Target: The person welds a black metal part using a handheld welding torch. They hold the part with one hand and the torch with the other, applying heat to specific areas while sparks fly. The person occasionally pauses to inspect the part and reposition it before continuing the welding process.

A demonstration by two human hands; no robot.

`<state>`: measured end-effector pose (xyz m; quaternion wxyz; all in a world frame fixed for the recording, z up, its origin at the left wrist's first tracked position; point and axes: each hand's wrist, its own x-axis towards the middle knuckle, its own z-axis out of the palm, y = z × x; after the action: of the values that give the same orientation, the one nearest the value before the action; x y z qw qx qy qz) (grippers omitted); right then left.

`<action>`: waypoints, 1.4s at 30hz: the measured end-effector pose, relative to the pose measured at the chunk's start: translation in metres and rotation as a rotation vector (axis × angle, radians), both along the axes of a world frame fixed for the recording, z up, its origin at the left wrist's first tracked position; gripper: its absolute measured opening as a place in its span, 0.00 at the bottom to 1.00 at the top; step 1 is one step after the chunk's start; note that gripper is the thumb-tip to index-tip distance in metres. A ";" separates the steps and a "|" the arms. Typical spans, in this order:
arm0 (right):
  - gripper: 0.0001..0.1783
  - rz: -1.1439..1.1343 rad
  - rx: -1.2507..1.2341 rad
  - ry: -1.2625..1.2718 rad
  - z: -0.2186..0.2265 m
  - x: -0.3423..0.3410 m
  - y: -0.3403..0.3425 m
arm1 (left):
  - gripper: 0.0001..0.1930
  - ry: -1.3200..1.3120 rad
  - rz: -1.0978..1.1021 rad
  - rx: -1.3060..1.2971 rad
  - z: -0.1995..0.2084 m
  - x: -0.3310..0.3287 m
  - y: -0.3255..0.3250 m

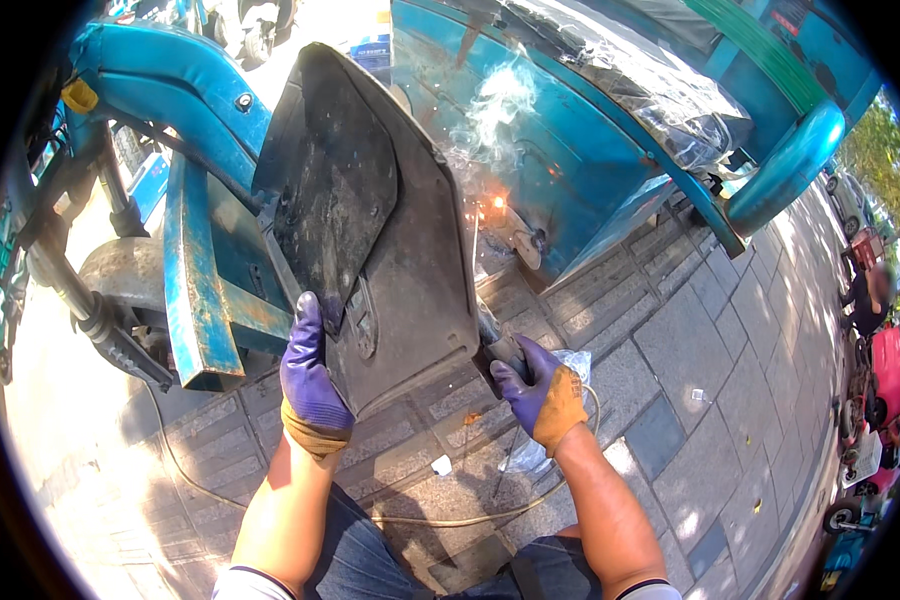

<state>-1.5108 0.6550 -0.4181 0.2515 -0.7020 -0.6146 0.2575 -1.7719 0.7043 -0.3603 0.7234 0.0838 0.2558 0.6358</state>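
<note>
My left hand (315, 388), in a purple and yellow glove, grips a black hand-held welding shield (415, 290) near its lower left edge. The shield stands between me and part of the blue metal panel (580, 195). To its right, my right hand (542, 395), gloved alike, is closed around a dark electrode holder (503, 345); the shield covers the holder's front part. A thin welding rod (476, 235) shows past the shield's edge. Close to the rod's upper end, an orange glow with sparks (499, 202) burns beside a metal bracket (526, 240), and white smoke rises above it.
A blue three-wheeled vehicle's front (170, 70) and a rusty blue frame beam (200, 270) stand at left. A cable (440, 520) curves over the paving near my legs. Clear plastic (535, 455) lies below my right hand. A person (873, 295) and parked vehicles are far right.
</note>
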 end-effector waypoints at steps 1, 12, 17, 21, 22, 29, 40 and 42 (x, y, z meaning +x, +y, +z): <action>0.33 -0.033 0.009 0.023 0.004 -0.003 0.000 | 0.17 -0.030 -0.022 0.046 0.000 -0.003 0.002; 0.31 0.054 0.144 -0.119 -0.018 0.015 -0.005 | 0.14 0.492 -0.204 0.302 0.003 0.004 -0.012; 0.30 0.123 0.184 -0.253 -0.033 0.025 -0.006 | 0.11 0.598 -0.155 0.303 -0.002 0.012 -0.021; 0.29 0.099 0.131 -0.075 -0.032 0.020 -0.005 | 0.14 0.477 -0.148 0.294 -0.004 0.006 -0.013; 0.29 0.095 0.151 -0.092 -0.030 0.016 -0.004 | 0.16 0.389 -0.118 0.271 -0.005 0.005 -0.012; 0.28 -0.078 0.069 -0.052 -0.003 -0.002 0.003 | 0.19 0.012 0.010 -0.012 -0.004 0.001 0.003; 0.31 0.152 0.041 -0.445 -0.024 0.026 -0.002 | 0.14 0.646 -0.234 0.211 -0.002 0.005 -0.017; 0.31 0.161 0.068 -0.418 -0.026 0.030 -0.003 | 0.15 0.600 -0.222 0.323 -0.002 0.007 -0.022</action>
<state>-1.4807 0.6516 -0.4446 0.1208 -0.6798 -0.7158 0.1045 -1.7646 0.6826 -0.3620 0.6580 0.4075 0.3423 0.5327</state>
